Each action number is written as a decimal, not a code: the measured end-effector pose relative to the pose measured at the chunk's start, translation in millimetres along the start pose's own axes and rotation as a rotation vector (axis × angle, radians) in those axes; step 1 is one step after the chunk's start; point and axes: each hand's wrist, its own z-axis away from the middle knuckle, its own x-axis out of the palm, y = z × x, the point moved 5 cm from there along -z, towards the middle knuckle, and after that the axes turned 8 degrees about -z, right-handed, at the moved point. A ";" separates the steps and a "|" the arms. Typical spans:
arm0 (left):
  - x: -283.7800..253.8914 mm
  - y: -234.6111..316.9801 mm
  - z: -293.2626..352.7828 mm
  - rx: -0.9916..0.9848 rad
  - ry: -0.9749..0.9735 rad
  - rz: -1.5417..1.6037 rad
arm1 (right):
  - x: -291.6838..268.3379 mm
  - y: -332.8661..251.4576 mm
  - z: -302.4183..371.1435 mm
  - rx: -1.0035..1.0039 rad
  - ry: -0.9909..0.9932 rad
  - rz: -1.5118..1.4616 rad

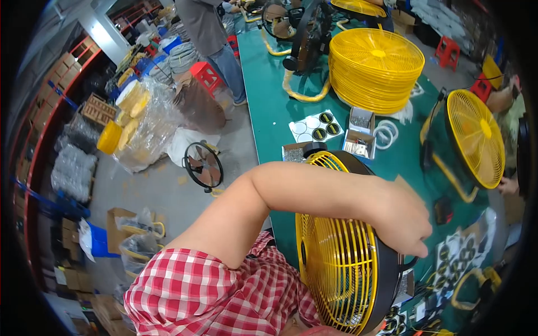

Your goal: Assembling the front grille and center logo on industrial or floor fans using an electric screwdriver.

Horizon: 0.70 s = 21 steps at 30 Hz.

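Bright, fairly even indoor light falls on the green table [269, 120], with soft shadows. Plastic wrap [162, 115] glints. The hand [400, 218] looks slightly smeared; fisheye distortion bends the shelf [42, 131], and black vignetting swallows the corners.

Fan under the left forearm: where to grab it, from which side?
Probably by the black handle, from the right: it juts from the black housing there, beside the left hand. The yellow grille faces left, and its thin wires look a poorer hold.
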 end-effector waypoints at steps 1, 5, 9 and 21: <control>-3.6 1.7 1.1 0.010 0.022 -0.004 | 0.9 0.2 -0.6 -0.008 -0.032 0.051; -5.1 12.0 -0.1 0.027 -0.007 -0.033 | 95.8 -26.2 26.5 0.026 -0.088 0.254; -0.2 -0.3 2.3 0.071 0.051 -0.106 | 127.7 -31.4 101.7 0.205 0.062 0.489; 80.6 -25.7 -49.4 0.164 0.022 0.218 | 331.4 -198.4 509.8 0.532 2.036 0.766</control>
